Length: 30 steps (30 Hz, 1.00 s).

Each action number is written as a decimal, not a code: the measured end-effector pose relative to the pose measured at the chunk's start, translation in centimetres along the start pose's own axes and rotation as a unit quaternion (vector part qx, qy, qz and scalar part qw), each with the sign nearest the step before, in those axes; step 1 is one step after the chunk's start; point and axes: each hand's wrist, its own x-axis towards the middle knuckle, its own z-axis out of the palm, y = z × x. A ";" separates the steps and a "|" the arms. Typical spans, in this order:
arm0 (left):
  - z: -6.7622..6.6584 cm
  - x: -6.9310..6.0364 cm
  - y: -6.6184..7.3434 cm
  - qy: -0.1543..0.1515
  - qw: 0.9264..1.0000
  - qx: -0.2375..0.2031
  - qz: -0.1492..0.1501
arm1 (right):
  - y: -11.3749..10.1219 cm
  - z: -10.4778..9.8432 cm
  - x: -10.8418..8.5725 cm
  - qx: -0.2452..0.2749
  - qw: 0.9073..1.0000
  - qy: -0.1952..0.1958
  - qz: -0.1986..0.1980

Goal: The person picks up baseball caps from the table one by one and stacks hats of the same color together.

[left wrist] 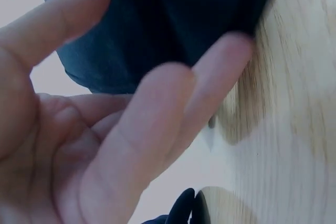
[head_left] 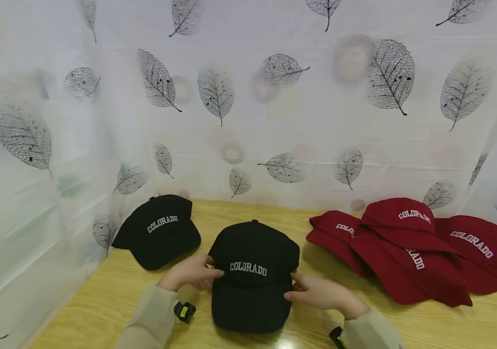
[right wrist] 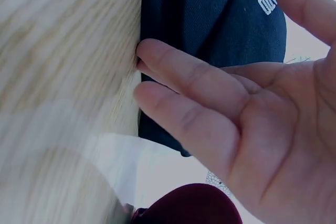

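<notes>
A black baseball cap (head_left: 255, 249) with white "COLORADO" lettering sits on the wooden table in the head view, its brim toward me. At its left side is my left hand (head_left: 194, 272), and at its right side my right hand (head_left: 318, 291). Loosely extended fingers (left wrist: 157, 103) lie by the cap's edge in the left wrist view, with the thumb spread apart. In the right wrist view the fingertips (right wrist: 152, 51) reach the cap's lower edge near the tabletop, the thumb also apart. Neither hand visibly pinches the fabric.
Another black cap (head_left: 161, 232) lies at the back left by the curtain. Several dark red caps (head_left: 405, 257) overlap in a pile on the right. A leaf-patterned curtain (head_left: 253, 121) borders the wooden table (head_left: 87, 310) at the back and left.
</notes>
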 end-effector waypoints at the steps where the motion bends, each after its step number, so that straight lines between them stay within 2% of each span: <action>1: -0.1 0.0 0.0 0.005 1.000 -0.002 0.005 | 0.0 0.0 0.2 0.002 1.000 0.001 -0.003; 6: -0.3 0.1 -0.1 0.018 0.999 0.005 0.026 | -0.1 -0.1 0.7 -0.005 1.000 0.007 0.005; 17: -0.2 0.4 -0.5 0.042 0.998 0.032 0.037 | -0.2 -0.3 1.4 -0.008 0.999 0.015 0.039; 20: -0.3 0.5 -0.7 0.056 0.995 0.066 0.049 | -0.1 -0.3 1.4 -0.005 0.999 0.011 0.035; 23: -0.6 0.7 -1.0 0.116 0.982 0.132 0.062 | -0.1 -0.4 1.4 -0.005 1.000 0.008 0.025; 25: -1.0 0.7 -1.2 0.176 0.966 0.177 0.060 | -0.1 -0.4 1.4 -0.005 1.000 0.004 0.018; 27: -1.5 0.6 -1.4 0.234 0.950 0.201 0.048 | -0.2 -0.5 1.4 -0.005 1.000 0.001 0.015; 30: -2.3 0.2 -1.6 0.286 0.932 0.222 0.029 | -0.3 -0.6 1.4 0.000 1.000 -0.004 0.015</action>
